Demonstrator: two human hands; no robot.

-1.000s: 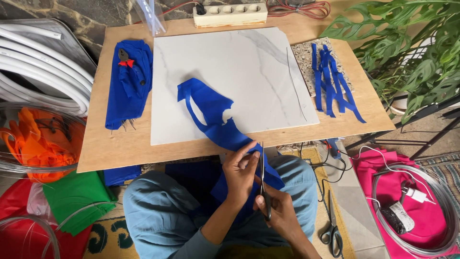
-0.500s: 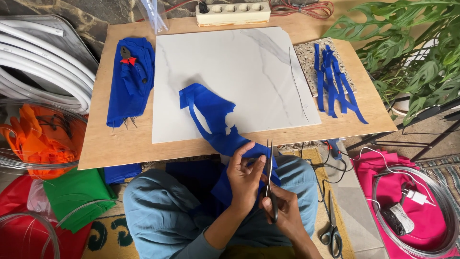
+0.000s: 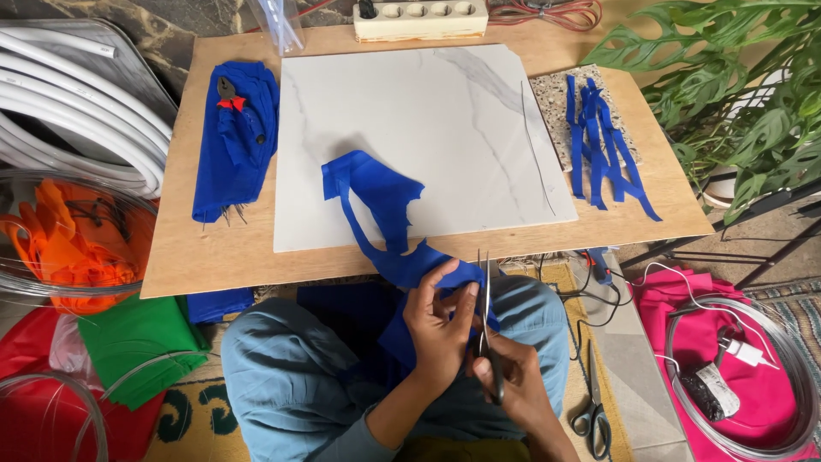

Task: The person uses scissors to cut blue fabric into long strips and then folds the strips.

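Observation:
A piece of blue fabric trails from the white marble board down over the table's near edge into my lap. My left hand pinches the fabric's lower end above my knees. My right hand grips a pair of scissors, blades pointing up and away from me, their edges against the fabric beside my left fingers.
Several cut blue strips lie on a speckled tile at right. Folded blue cloth with small pliers sits at left. A power strip is at the back. A second pair of scissors lies on the floor. Orange, green and pink cloth, white tubing and wire coils surround the wooden table.
The scissors and both hands have shifted slightly right along the fabric, and the fabric's end has been drawn further down off the board toward my lap.

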